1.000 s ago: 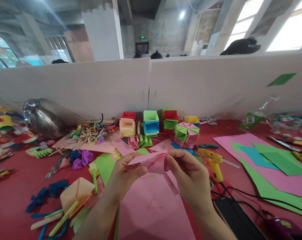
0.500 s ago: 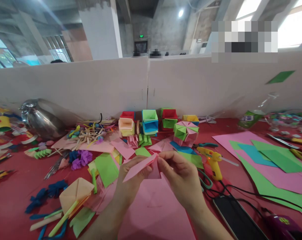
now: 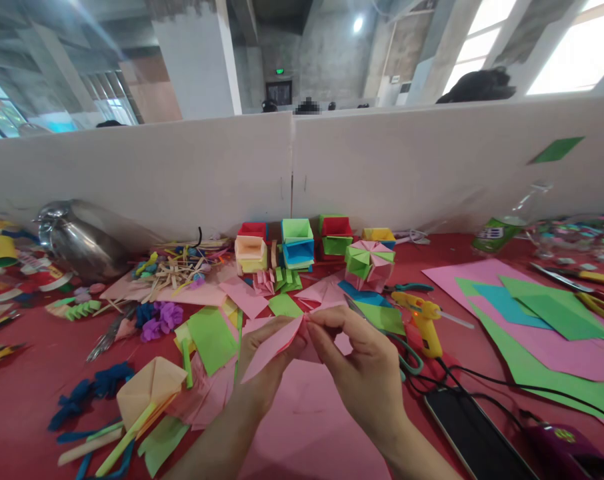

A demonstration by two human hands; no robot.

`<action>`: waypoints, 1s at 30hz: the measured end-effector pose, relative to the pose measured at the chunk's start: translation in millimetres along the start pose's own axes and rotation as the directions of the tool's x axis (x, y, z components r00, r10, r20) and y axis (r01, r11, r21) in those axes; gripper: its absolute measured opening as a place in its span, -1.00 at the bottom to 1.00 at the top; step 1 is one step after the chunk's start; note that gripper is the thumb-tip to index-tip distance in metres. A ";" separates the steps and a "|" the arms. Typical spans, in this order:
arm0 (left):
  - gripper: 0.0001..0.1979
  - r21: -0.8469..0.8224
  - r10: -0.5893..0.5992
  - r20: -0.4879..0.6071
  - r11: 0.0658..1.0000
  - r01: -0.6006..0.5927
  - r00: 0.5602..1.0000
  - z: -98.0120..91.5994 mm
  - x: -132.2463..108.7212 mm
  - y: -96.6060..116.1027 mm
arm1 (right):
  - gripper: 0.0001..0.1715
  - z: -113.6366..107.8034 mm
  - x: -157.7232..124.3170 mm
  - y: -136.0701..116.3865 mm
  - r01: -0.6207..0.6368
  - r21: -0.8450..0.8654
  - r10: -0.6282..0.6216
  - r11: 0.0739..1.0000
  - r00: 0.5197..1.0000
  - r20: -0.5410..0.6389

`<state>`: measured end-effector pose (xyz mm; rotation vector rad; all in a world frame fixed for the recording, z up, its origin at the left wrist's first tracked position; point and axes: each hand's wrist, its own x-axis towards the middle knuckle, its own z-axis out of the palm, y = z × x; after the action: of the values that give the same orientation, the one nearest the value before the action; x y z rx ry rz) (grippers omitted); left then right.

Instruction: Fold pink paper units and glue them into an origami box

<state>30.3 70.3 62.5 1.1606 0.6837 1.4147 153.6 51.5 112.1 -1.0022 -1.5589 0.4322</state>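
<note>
A folded piece of pink paper (image 3: 271, 348) is held up in front of me, its broad flap slanting down to the left. My left hand (image 3: 268, 379) is closed around its lower side, fingers partly hidden behind the flap. At the paper's upper right corner, thumb and index finger of my right hand (image 3: 358, 360) pinch the edge. Below both hands lies a large pink sheet (image 3: 315, 427). Just beyond them are a green paper square (image 3: 285, 305) and a pink and green folded paper box (image 3: 369, 263).
A yellow glue gun (image 3: 427, 323) with a cable lies to the right, near a phone (image 3: 475, 433). Coloured sheets (image 3: 522, 320) spread at far right. A metal jug (image 3: 82, 243) and several paper boxes (image 3: 298, 241) stand before the white partition (image 3: 182, 173).
Both hands and the pink paper have shifted slightly left and down. The flap hangs a little steeper, and the right hand's pinch stays at its corner.
</note>
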 end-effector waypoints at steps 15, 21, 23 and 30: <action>-0.92 0.056 -0.087 -0.139 0.994 0.096 0.986 2.7 -2.5 -0.5 | -0.84 -5.5 7.0 1.8 -0.324 0.242 0.279 0.914 0.939 0.204; -0.86 0.042 -0.026 -0.174 0.999 0.034 0.984 2.4 1.7 3.2 | -0.68 -6.6 10.4 6.4 -0.404 0.206 0.327 0.891 0.888 0.324; -0.87 0.065 -0.037 -0.120 0.997 0.045 0.992 4.0 1.6 8.0 | -0.77 -6.9 11.2 5.7 -0.413 0.214 0.327 0.886 0.880 0.345; -0.90 0.137 -0.064 -0.036 0.988 0.069 0.997 2.2 -1.7 8.9 | -0.79 -8.4 11.4 5.5 -0.473 0.301 0.397 0.828 0.874 0.281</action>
<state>28.7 66.4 70.9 1.2141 0.8462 1.3486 163.8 61.5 117.1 -1.0427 -1.3478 1.1405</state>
